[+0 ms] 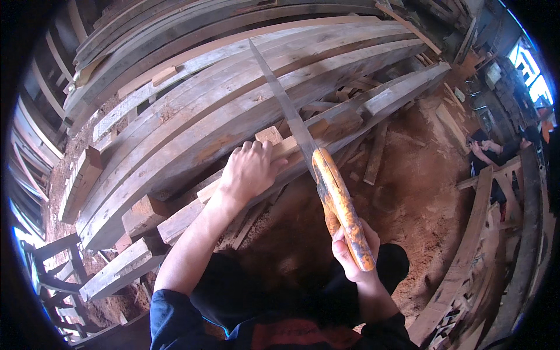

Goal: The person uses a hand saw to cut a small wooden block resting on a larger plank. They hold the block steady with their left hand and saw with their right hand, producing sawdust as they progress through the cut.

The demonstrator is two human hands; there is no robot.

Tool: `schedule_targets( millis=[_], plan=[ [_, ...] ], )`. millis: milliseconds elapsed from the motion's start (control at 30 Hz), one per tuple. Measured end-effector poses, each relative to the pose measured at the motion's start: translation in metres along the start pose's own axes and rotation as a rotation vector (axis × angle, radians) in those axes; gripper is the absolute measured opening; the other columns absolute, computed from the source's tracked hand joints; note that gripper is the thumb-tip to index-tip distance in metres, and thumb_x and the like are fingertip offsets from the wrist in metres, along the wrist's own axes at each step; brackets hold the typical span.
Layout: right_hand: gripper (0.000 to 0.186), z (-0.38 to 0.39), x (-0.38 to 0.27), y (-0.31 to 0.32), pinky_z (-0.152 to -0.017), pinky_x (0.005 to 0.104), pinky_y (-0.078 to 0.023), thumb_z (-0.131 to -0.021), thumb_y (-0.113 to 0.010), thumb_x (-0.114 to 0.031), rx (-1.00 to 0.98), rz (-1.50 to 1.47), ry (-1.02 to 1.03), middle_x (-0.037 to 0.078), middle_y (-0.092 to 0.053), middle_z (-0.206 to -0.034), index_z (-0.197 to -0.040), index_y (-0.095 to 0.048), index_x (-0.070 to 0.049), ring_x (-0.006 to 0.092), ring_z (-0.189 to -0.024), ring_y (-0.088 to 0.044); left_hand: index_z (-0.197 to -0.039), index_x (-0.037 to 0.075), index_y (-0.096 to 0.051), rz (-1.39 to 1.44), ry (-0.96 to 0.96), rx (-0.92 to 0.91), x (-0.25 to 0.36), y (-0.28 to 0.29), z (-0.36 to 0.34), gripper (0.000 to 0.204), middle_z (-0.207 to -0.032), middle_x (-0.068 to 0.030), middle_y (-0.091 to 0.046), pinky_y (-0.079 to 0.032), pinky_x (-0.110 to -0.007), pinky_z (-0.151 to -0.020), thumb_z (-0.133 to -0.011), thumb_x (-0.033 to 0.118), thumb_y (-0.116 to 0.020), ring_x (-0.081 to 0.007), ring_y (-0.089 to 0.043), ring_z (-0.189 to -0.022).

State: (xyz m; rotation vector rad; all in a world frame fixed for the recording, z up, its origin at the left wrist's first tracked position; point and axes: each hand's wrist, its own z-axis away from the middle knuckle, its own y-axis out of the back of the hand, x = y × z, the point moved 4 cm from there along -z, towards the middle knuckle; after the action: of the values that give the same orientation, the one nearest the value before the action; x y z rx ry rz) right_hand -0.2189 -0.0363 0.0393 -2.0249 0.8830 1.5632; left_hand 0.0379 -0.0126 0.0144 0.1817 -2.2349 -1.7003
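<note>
Handsaw, long and tapering (orange-handled, dark-blotched)

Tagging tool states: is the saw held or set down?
Held: the right hand is closed around the orange handle of the saw, whose blade points away from the person.
</note>
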Motion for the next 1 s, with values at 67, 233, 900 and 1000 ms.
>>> schedule_targets(
  millis=[67,233,900,1000],
  plan=[
    [0.022,0.007,0.010,0.003,-0.054,0.0227,-0.041,-0.086,-0.074,-0.017,0.008,-0.040,-0.033,0.001,-0.058,-0.071,-0.087,-0.057,-0.003,0.0058,-0.059,-0.052,-0.097,-0.002,-0.054,-0.007,0.005,-0.007,0.003,0.001,0.003,0.052,-0.087,-0.0191,-0.062,-0.052,-0.047,-0.075,-0.093,0.050,-0.054,-0.0368,-0.063,-0.085],
    [0.019,0.011,0.021,0.003,-0.052,0.0247,-0.041,-0.088,-0.070,-0.016,0.000,-0.135,0.002,0.003,-0.058,-0.069,-0.086,-0.058,-0.002,0.0090,-0.056,-0.052,-0.094,-0.001,-0.054,-0.017,-0.021,0.008,0.003,0.005,0.004,0.047,-0.086,-0.0186,-0.063,-0.055,-0.044,-0.068,-0.094,0.046,-0.054,-0.0335,-0.064,-0.083],
    [0.009,-0.002,0.001,-0.008,-0.051,0.0230,-0.042,-0.082,-0.071,-0.005,0.147,-0.053,-0.174,0.001,-0.060,-0.068,-0.084,-0.063,-0.002,0.0080,-0.056,-0.054,-0.091,-0.002,-0.051,0.064,0.053,-0.066,-0.003,0.003,-0.006,0.036,-0.079,-0.0210,-0.062,-0.057,-0.042,-0.062,-0.091,0.032,-0.062,-0.0353,-0.066,-0.075],
    [0.008,-0.046,0.004,-0.019,-0.051,0.0228,-0.043,-0.082,-0.070,-0.004,0.019,0.151,-0.063,0.000,-0.061,-0.068,-0.083,-0.063,-0.003,0.0078,-0.056,-0.055,-0.091,-0.003,-0.051,0.041,0.085,-0.069,-0.001,-0.002,-0.003,0.036,-0.079,-0.0214,-0.062,-0.057,-0.042,-0.062,-0.090,0.032,-0.062,-0.0359,-0.067,-0.076]
  ],
)
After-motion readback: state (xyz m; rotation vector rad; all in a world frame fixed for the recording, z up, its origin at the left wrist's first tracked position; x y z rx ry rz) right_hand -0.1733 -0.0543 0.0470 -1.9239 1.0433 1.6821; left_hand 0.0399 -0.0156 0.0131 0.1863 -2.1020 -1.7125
